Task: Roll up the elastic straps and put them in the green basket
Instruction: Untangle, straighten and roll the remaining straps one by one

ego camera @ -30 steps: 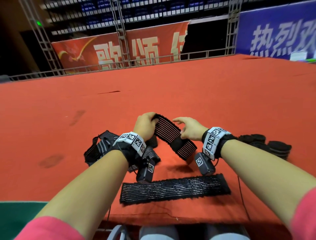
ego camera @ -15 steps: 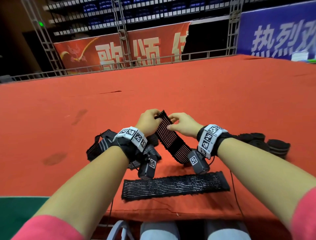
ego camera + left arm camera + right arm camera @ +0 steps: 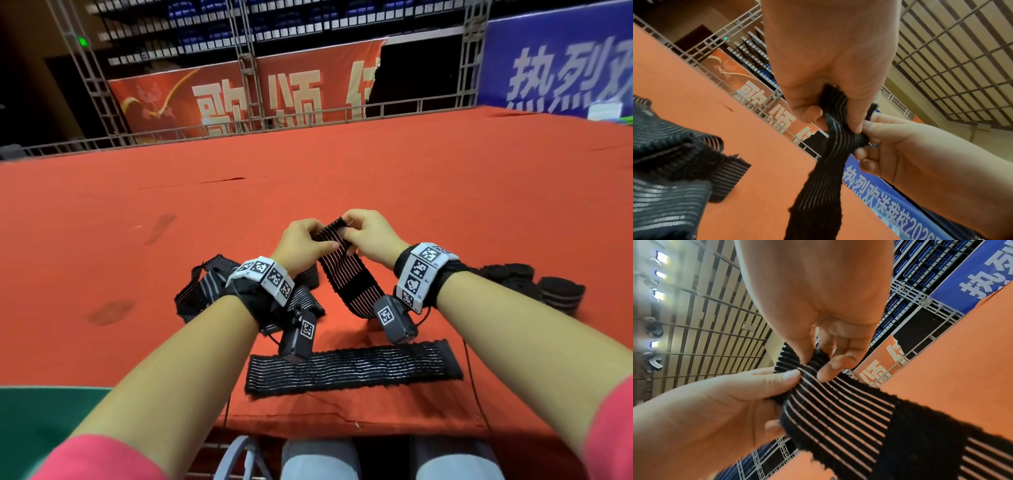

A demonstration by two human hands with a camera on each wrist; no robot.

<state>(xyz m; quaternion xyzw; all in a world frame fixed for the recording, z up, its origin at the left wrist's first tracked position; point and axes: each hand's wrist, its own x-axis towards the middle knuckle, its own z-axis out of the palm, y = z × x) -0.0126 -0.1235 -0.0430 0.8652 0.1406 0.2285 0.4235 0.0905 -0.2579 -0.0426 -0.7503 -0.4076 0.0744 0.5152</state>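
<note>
Strap (image 3: 344, 270) end is pinched above the table (image 3: 445, 212) by both the left hand (image 3: 301, 245) and right hand (image 3: 371, 238), thumbs and fingers closed on it, its length trailing down toward the person.

Indoor hall lighting, three wide-angle views.

Head view: even, moderately bright light on the red table cloth (image 3: 376, 164); soft shadows lie under the forearms and beneath the flat strap (image 3: 352, 371); the upper left background falls into darkness; straight trusses bow toward the edges. Right wrist view: ceiling lamps (image 3: 659, 274) glare at the left edge, smeared by blur; the right hand (image 3: 818, 296) looms large and soft-focused. Left wrist view: the strap pile (image 3: 670, 170) at the left edge is blurred; the slatted ceiling (image 3: 953, 56) is evenly lit.
</note>
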